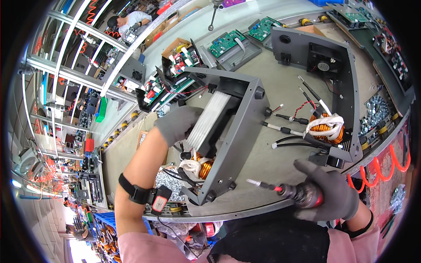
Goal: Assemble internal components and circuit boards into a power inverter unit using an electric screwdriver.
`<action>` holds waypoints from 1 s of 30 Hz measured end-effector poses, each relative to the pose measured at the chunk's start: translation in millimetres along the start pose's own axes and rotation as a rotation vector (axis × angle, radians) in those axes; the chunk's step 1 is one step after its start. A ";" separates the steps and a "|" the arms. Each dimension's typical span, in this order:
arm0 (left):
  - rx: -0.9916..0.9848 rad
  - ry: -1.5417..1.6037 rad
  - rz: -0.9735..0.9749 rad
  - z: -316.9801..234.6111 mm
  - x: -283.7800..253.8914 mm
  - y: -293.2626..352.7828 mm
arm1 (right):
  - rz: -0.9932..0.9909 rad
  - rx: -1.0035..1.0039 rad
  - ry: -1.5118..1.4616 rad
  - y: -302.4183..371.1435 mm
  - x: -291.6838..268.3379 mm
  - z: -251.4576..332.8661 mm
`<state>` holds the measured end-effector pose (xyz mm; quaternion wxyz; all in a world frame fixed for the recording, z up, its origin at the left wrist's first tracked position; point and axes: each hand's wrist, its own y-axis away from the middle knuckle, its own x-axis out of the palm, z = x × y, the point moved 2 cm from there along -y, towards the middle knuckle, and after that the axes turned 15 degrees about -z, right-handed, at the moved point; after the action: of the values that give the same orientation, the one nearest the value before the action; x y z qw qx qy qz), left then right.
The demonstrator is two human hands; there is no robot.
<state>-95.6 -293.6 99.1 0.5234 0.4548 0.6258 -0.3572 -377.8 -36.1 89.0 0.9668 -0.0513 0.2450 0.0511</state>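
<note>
My left hand (pixel 180 125), in a grey glove, grips the edge of a silver finned heat sink (pixel 209 120). Its fingertips are partly hidden behind the fins. The heat sink, with a black part along its side, sits tilted inside a dark grey metal case (pixel 239 140) standing on its side. Below it in that case is a copper-wound coil (pixel 204 168) with a white wrap. At the lower right, my gloved right hand (pixel 333 193) is closed round a power screwdriver (pixel 302 195). Its long bit (pixel 258 183) points left toward the case, apart from it.
A second grey case (pixel 346 87) with a fan (pixel 322 63), a wrapped coil (pixel 324 129) and loose cables stands at the right. Green circuit boards (pixel 226 44) lie at the back. Loose screws (pixel 375 109) are piled at the right edge, near a coiled red hose (pixel 379 168).
</note>
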 end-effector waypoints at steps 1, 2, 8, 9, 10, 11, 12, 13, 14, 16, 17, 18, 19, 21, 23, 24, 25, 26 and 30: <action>-0.179 0.110 0.066 2.5 8.6 -6.9 | -0.087 -0.035 -0.007 -0.3 -3.0 -2.9; -0.149 0.094 0.087 -0.4 18.4 -14.1 | -0.193 -0.093 -0.002 0.5 -5.7 -3.4; -0.850 0.643 0.204 -15.5 86.9 -13.6 | -0.185 0.035 -0.045 -5.3 -4.7 -5.9; -0.576 0.417 0.254 -18.7 91.6 -10.6 | -0.247 -0.050 -0.038 -9.6 -5.8 -5.9; -0.577 0.456 0.231 -19.8 95.0 -5.2 | -0.260 -0.029 -0.010 -14.7 -6.7 -9.1; -0.676 0.542 0.260 -20.7 99.1 -0.3 | -0.310 -0.027 0.026 -19.9 -8.4 -12.4; -0.773 0.631 0.288 -22.2 103.2 4.5 | -0.380 -0.045 0.096 -24.4 -11.7 -15.7; -0.813 0.670 0.256 -25.8 105.0 7.1 | -0.413 0.025 0.059 -29.3 -14.1 -20.9; -0.809 0.672 0.268 -29.8 107.4 9.7 | -0.462 -0.032 0.160 -30.7 -15.7 -21.1; -0.904 0.670 0.202 -34.9 109.3 9.8 | -0.328 0.118 -0.017 -30.1 -18.6 -23.8; -0.892 0.660 0.112 -36.0 108.7 7.5 | -0.319 0.121 -0.019 -27.9 -18.8 -21.7; -0.905 0.689 0.110 -37.0 109.6 5.4 | -0.167 0.153 -0.075 -23.4 -15.4 -17.9; -0.851 0.754 0.048 -35.8 108.6 1.2 | -0.010 0.222 -0.112 -19.4 -10.2 -14.4; -0.657 0.775 -0.022 -31.9 104.1 -7.8 | 0.086 0.103 -0.166 -15.8 7.0 -3.0; -0.581 0.697 0.116 -26.1 101.7 -15.8 | 0.180 0.028 -0.196 -13.8 27.7 6.7; -0.577 0.603 0.237 -24.8 101.3 -17.7 | 0.230 -0.035 -0.259 -14.3 40.1 11.7; -0.629 0.657 0.291 -23.4 99.9 -20.8 | 0.338 -0.043 -0.295 -13.8 51.4 15.3; -0.599 0.666 0.259 -23.9 96.3 -23.4 | 0.269 -0.082 -0.332 -15.6 57.3 18.7; -0.488 0.722 0.174 -22.3 83.6 -36.8 | 0.451 -0.011 -0.131 -25.5 85.0 29.3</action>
<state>-140.9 -268.8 20.5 0.3914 0.4646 0.7938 0.0282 -286.5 -51.5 75.9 0.9445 0.0031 0.1867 0.2703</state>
